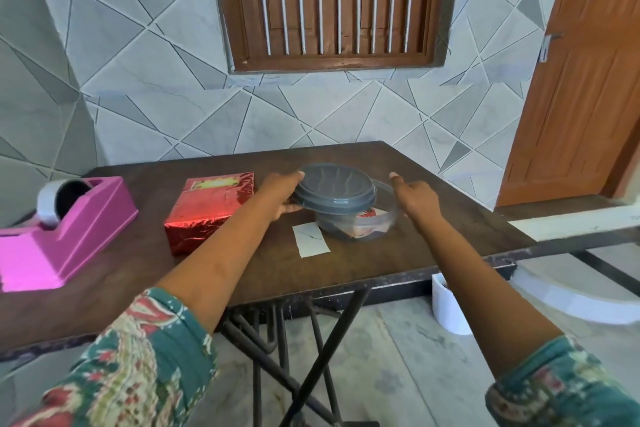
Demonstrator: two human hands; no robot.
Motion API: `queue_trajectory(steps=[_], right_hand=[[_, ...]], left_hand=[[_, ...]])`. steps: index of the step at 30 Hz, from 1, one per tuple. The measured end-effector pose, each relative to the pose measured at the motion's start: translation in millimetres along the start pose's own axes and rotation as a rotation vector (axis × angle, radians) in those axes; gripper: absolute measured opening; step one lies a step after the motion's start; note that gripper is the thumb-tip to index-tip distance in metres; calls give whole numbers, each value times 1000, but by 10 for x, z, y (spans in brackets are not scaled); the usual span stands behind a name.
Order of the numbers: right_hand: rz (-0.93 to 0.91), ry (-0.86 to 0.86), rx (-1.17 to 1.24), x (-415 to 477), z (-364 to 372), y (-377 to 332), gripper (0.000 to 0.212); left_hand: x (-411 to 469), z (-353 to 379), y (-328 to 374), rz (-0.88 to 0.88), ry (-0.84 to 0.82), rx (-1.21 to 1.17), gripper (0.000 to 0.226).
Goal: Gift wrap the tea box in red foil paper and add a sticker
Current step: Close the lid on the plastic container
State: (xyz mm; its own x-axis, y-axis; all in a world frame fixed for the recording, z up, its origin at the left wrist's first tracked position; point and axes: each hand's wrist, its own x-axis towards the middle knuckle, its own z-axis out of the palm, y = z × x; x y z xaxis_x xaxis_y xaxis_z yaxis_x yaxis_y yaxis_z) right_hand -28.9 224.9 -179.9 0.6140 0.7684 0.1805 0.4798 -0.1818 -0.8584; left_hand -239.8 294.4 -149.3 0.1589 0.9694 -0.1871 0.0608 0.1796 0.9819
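Wrapped box [207, 215] beside left fingers [290, 207]

light: bright, even; glare: foil [194, 229]; edges: bowed; focus: soft

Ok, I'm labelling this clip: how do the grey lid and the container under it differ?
The lid is opaque grey; the container is clear, showing red-and-white contents. The lid is off-centre toward the left hand gripping it; the container sits flat on the table. Both are round plastic.
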Motion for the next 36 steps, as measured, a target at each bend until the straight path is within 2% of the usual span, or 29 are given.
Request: queue_trajectory(steps=[6, 11, 15, 22, 26, 33, 36], right_hand=[[21, -61, 12, -7, 27, -15, 45], [66, -58, 69, 59, 3, 19, 30], [142, -102, 142, 114, 22, 69, 26], [270, -164, 260, 217, 70, 48, 39], [279, -101, 292, 265, 125, 125, 35], [300, -30, 387, 300, 238, 175, 31], [283, -10, 334, 291, 237, 164, 33]], left_hand=[[65, 88, 9, 32, 4, 313, 37], [80, 206, 2, 57, -27, 376, 41], [92, 208, 11, -13, -64, 328, 49], [158, 207, 17, -133, -51, 201, 26], [198, 168, 2, -210, -73, 153, 33], [278, 223, -23, -182, -48, 175, 19], [305, 231, -45, -166, -42, 197, 19]])
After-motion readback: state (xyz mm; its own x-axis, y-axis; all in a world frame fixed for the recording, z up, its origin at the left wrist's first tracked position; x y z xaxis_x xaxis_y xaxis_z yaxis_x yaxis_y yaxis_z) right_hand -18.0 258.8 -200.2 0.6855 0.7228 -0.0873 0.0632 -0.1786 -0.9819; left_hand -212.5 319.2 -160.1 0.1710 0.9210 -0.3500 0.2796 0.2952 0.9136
